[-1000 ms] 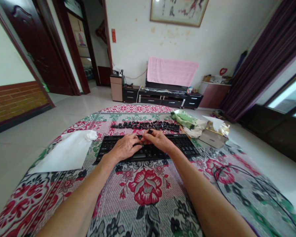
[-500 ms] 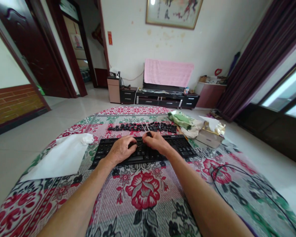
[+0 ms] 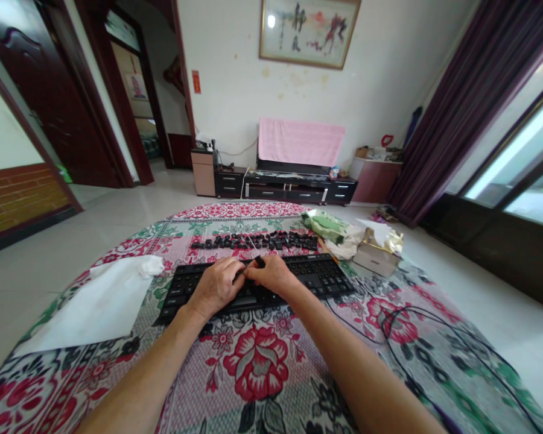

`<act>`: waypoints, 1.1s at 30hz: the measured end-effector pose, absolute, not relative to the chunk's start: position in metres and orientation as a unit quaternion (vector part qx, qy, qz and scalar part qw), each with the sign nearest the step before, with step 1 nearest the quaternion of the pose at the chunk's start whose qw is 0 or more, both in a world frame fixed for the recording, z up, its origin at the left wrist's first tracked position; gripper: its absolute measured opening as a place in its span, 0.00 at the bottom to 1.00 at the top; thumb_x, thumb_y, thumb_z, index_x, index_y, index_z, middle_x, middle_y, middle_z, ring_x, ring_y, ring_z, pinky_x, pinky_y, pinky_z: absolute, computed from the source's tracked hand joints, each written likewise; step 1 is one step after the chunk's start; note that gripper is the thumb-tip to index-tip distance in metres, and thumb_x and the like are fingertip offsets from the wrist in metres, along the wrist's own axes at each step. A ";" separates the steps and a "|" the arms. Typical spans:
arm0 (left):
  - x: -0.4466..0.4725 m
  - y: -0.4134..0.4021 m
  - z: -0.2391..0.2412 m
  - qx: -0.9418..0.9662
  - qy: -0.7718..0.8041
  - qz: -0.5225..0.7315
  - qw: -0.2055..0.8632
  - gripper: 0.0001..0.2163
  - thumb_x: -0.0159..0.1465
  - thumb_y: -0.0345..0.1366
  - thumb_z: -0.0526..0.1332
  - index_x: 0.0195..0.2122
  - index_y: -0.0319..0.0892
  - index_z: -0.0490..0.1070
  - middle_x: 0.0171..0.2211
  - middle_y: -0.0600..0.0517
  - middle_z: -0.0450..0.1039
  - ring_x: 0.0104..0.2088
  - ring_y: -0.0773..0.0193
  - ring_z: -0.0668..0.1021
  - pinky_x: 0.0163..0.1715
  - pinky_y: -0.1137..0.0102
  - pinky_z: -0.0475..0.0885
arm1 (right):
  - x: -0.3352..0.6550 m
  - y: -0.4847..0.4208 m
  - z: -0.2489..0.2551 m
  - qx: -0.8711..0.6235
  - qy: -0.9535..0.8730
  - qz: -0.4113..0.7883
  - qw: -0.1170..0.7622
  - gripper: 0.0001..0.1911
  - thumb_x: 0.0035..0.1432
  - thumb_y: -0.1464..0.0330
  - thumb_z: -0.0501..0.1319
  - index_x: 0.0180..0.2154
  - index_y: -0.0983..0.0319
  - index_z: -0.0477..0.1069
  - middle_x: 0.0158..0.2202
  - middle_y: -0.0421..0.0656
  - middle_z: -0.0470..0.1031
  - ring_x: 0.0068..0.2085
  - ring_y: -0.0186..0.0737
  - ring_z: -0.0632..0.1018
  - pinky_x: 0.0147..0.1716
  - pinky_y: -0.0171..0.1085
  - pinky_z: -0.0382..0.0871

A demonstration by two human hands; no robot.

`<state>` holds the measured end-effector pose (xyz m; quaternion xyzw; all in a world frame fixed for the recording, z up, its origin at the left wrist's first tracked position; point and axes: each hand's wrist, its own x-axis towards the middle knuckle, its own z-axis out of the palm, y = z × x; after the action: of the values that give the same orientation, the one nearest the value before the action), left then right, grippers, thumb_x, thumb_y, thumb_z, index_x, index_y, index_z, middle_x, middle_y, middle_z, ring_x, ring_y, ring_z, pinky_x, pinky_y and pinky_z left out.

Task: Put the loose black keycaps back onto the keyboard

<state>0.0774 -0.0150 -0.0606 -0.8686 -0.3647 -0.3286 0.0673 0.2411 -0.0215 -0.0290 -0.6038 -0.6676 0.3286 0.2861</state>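
A black keyboard (image 3: 319,274) lies across the tablecloth, partly covered by my hands. My right hand (image 3: 271,274) is closed around a slim tool with a black grip (image 3: 259,261) and thin pale prongs pointing away from me. Its fingertips meet those of my left hand (image 3: 219,282) over the keyboard's middle. The left thumb and forefinger are pinched together; whatever lies between them is hidden. Behind the keyboard, loose black keycaps (image 3: 278,241) are spread in a long strip.
White paper (image 3: 95,301) with a crumpled tissue (image 3: 151,266) lies at left. A green packet (image 3: 326,225) and a small box (image 3: 376,259) sit at back right. A black cable (image 3: 428,308) loops over the right side of the flowered tablecloth (image 3: 257,364).
My right hand has moved left, bringing its fingertips against my left hand's. The pronged tool has shifted with it. The whole view has tilted slightly upward.
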 end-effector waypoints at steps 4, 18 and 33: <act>0.080 -0.015 -0.061 -0.877 -0.342 -0.333 0.063 0.06 0.62 0.31 0.54 0.35 0.39 0.69 0.33 0.48 0.72 0.35 0.61 0.74 0.38 0.67 0.71 | 0.242 -0.019 -0.033 -0.598 -0.652 0.367 0.286 0.09 0.45 0.65 0.59 0.26 0.64 0.74 0.17 0.36 0.67 0.19 0.28 0.65 0.19 0.28 0.57; 0.083 -0.017 -0.065 -0.834 -0.402 -0.378 0.024 0.10 0.61 0.30 0.55 0.42 0.40 0.71 0.36 0.48 0.74 0.38 0.61 0.75 0.41 0.66 0.72 | 0.290 0.050 -0.039 -0.693 -0.690 0.026 0.209 0.11 0.48 0.65 0.58 0.31 0.62 0.75 0.29 0.45 0.77 0.33 0.40 0.76 0.34 0.34 0.64; 0.083 -0.018 -0.063 -0.838 -0.416 -0.354 0.010 0.10 0.62 0.30 0.53 0.42 0.40 0.72 0.35 0.49 0.74 0.37 0.61 0.75 0.41 0.66 0.72 | 0.277 0.060 -0.037 -0.680 -0.726 0.001 0.097 0.11 0.50 0.66 0.57 0.35 0.61 0.74 0.36 0.48 0.77 0.39 0.44 0.76 0.36 0.36 0.67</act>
<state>0.0835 -0.0176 -0.0634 -0.8377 -0.4161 -0.3537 0.0097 0.2774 0.0601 -0.0368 -0.6804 -0.7264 0.0010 0.0967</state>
